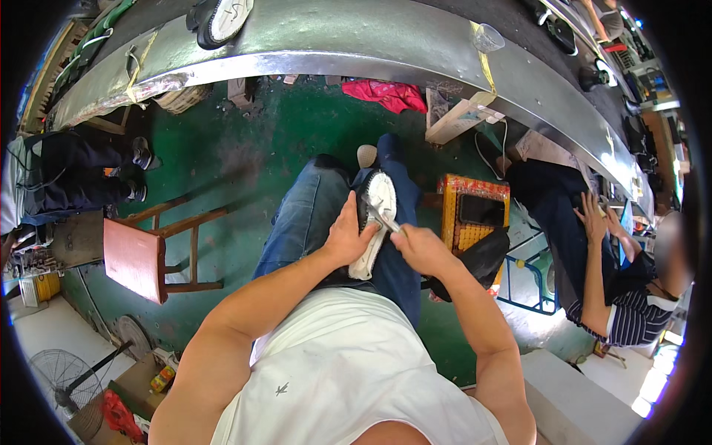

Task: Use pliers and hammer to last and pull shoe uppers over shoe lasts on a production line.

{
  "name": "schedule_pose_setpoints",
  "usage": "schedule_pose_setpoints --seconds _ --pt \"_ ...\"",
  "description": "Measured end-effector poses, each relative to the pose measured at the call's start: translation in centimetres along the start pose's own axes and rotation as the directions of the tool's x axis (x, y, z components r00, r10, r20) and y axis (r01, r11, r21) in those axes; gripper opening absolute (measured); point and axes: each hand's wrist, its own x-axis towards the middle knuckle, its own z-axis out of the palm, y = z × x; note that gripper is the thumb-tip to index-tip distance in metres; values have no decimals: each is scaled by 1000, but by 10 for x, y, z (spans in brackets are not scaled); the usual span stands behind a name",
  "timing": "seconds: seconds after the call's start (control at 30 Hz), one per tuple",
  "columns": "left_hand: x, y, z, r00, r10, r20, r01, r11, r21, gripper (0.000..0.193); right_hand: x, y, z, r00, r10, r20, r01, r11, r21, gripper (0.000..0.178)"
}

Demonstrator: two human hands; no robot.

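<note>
A shoe [382,191] with a dark edge lies across my lap, its whitish underside facing up. My left hand [347,236] steadies it from the left side, fingers stretched along its edge and thumb over the underside. From the right, my right hand [421,248] is closed around the handle of a metal hand tool [389,222]. The tool's head rests at the middle of the underside, close to my left thumb; its exact kind is too small to tell. The shoe's lower side is hidden against my jeans.
Ahead runs a long metal-edged bench [356,41] bearing another upturned shoe [226,21]. A stool [135,256] stands left, near a person's dark-trousered legs [81,170]. To my right are an orange crate [452,215] with a phone [482,210] and a seated co-worker [593,289].
</note>
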Motion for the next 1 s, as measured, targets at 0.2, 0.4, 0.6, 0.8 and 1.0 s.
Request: schedule_pose_setpoints --seconds 0.2,0.4,0.6,0.8,1.0 --pt "24 -2 -38 894 -148 424 305 892 -333 112 -49 5 -14 888 353 294 -418 887 198 44" --pt "23 2 -34 886 -148 439 325 874 -361 113 -58 -23 -8 891 175 418 -112 979 -170 42" --pt "20 2 -32 894 -121 432 314 857 -408 114 -60 -17 0 967 18 256 88 913 -399 40" --pt "-5 -53 -17 892 98 442 90 918 -386 113 -71 10 18 959 116 257 -50 967 -252 36" --pt "-16 -39 -18 907 106 407 -22 978 -205 119 -66 -11 -10 829 307 467 -369 928 46 38"
